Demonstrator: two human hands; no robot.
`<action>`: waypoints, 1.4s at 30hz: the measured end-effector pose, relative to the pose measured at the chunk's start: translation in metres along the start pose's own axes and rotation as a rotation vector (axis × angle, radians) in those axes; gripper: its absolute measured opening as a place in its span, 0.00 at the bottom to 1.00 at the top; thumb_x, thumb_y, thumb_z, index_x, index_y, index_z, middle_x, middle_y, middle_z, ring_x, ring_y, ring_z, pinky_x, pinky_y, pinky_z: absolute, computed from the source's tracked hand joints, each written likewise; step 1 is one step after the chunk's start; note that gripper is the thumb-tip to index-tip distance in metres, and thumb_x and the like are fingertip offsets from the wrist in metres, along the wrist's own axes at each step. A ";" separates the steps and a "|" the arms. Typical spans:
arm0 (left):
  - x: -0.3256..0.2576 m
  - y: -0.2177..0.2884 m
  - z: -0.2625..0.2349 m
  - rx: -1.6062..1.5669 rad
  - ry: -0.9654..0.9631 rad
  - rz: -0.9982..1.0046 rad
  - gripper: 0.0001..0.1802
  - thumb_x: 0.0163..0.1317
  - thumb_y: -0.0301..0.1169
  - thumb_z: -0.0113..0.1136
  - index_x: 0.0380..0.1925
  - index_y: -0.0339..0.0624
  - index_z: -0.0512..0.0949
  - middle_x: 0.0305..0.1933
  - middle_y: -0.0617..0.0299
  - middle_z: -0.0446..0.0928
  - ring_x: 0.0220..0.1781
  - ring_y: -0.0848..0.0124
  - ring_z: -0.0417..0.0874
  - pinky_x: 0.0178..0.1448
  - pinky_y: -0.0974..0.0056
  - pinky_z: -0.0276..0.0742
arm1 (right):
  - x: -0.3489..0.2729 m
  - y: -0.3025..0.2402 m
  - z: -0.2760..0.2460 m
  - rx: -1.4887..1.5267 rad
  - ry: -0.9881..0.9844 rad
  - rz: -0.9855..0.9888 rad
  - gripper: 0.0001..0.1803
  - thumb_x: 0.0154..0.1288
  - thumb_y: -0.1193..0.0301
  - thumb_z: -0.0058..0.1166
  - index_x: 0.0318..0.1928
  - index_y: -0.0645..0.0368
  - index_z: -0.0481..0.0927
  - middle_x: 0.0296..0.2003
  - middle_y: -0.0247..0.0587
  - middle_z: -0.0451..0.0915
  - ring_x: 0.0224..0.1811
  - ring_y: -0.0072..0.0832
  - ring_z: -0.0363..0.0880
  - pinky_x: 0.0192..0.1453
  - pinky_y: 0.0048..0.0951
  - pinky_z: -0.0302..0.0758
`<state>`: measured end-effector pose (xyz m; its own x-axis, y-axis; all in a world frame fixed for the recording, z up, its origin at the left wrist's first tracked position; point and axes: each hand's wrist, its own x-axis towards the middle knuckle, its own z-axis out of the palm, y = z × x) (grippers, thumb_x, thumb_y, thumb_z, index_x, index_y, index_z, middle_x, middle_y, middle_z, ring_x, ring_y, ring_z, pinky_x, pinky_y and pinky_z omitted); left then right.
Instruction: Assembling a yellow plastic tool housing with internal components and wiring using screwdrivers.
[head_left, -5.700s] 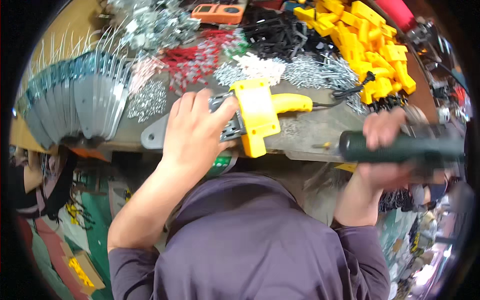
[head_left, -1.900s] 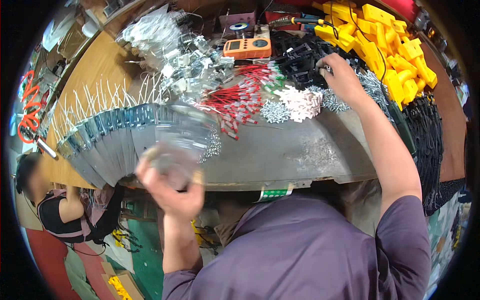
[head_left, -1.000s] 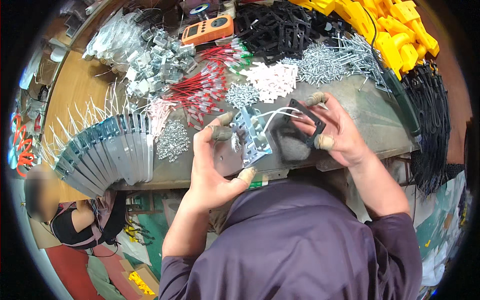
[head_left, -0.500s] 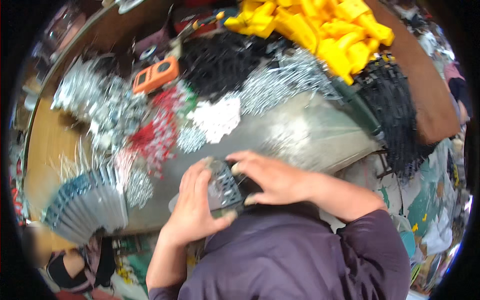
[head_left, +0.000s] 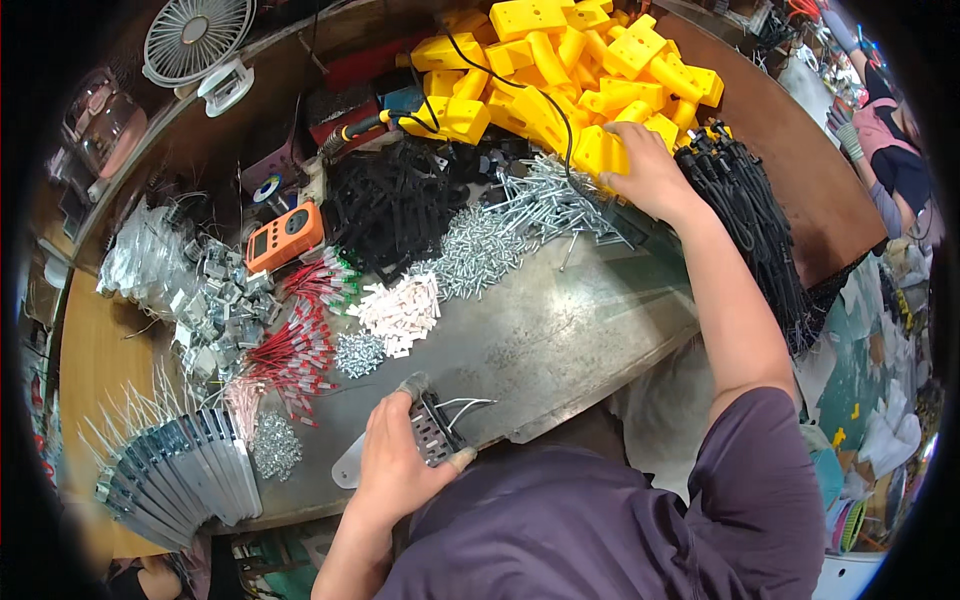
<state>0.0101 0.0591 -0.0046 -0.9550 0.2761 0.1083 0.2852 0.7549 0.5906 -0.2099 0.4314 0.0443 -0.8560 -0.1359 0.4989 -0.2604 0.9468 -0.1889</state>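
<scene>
Hands well apart. Left hand [head_left: 395, 455] clamped on a perforated metal part [head_left: 432, 432] low over the near edge of the worktop [head_left: 530, 335]; thumb on the near side, fingers on the far side. White wires [head_left: 478, 401] poke out of the part to the right of this hand; a rounded grey plate [head_left: 346, 470] shows to its left.

Right hand [head_left: 648, 172] reaches far forward, at the near side of a heap of yellow housings [head_left: 540, 85]. Thumb and fingers lie about the end of one yellow housing [head_left: 598, 150]; cannot tell how firm the grip is.

Between the hands: loose silver screws [head_left: 480, 250], with longer screws [head_left: 555, 200] nearer the right hand. Beyond the left hand: a small pile of white pieces [head_left: 398, 313], red-wired parts [head_left: 305, 340] and, farther off, black brackets [head_left: 385, 205] and an orange meter [head_left: 285, 237]. Left of the left hand: small metal hardware [head_left: 276, 445], then a fanned row of grey plates [head_left: 190, 475]. Right of the right hand: bundled black cables [head_left: 745, 220].
</scene>
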 end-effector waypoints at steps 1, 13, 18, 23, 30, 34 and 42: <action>-0.002 -0.001 0.000 0.014 0.008 0.001 0.50 0.36 0.35 0.78 0.60 0.34 0.62 0.56 0.48 0.72 0.59 0.51 0.73 0.63 0.53 0.69 | 0.003 -0.003 0.001 -0.070 -0.060 -0.048 0.33 0.55 0.67 0.63 0.62 0.58 0.68 0.56 0.49 0.73 0.63 0.45 0.67 0.69 0.40 0.62; -0.002 -0.001 -0.003 -0.035 0.095 0.124 0.53 0.37 0.35 0.78 0.63 0.32 0.58 0.61 0.42 0.65 0.63 0.47 0.68 0.66 0.51 0.65 | 0.026 -0.004 -0.033 0.294 0.125 -0.071 0.33 0.53 0.63 0.60 0.62 0.52 0.72 0.56 0.49 0.74 0.64 0.43 0.68 0.70 0.38 0.62; 0.020 0.027 -0.024 -0.141 0.195 0.187 0.50 0.40 0.31 0.77 0.62 0.33 0.58 0.64 0.39 0.62 0.65 0.44 0.65 0.69 0.50 0.62 | 0.022 -0.069 -0.053 0.202 0.209 -0.253 0.31 0.53 0.67 0.60 0.59 0.59 0.70 0.56 0.51 0.74 0.63 0.44 0.68 0.69 0.39 0.63; 0.061 0.046 -0.030 -0.034 0.108 0.333 0.44 0.49 0.28 0.70 0.64 0.32 0.57 0.64 0.44 0.64 0.68 0.52 0.64 0.71 0.56 0.59 | 0.043 -0.060 -0.023 0.012 0.156 -0.282 0.28 0.52 0.72 0.61 0.56 0.58 0.71 0.54 0.48 0.73 0.62 0.44 0.67 0.67 0.39 0.64; 0.073 0.039 -0.027 -0.101 -0.009 0.225 0.40 0.53 0.28 0.67 0.64 0.32 0.58 0.63 0.44 0.65 0.69 0.52 0.64 0.72 0.58 0.58 | 0.035 -0.078 -0.011 -0.189 0.292 -0.558 0.29 0.45 0.83 0.57 0.53 0.58 0.74 0.55 0.43 0.74 0.59 0.42 0.69 0.65 0.39 0.67; 0.076 0.039 -0.028 -0.121 0.001 0.187 0.41 0.54 0.29 0.67 0.65 0.32 0.57 0.64 0.44 0.65 0.70 0.54 0.64 0.73 0.58 0.58 | 0.035 -0.076 -0.015 -0.157 0.303 -0.621 0.29 0.45 0.83 0.57 0.53 0.57 0.75 0.55 0.41 0.74 0.59 0.42 0.69 0.66 0.39 0.67; 0.093 0.035 -0.019 -0.376 0.092 0.224 0.47 0.55 0.27 0.69 0.69 0.34 0.50 0.67 0.46 0.63 0.72 0.57 0.62 0.75 0.55 0.56 | 0.006 -0.100 -0.052 0.199 0.261 -0.464 0.31 0.51 0.76 0.63 0.59 0.56 0.71 0.55 0.42 0.75 0.63 0.39 0.69 0.70 0.35 0.63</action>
<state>-0.0706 0.0999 0.0417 -0.8811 0.3414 0.3273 0.4527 0.4086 0.7925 -0.1656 0.3506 0.1099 -0.4998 -0.4241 0.7552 -0.6839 0.7283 -0.0436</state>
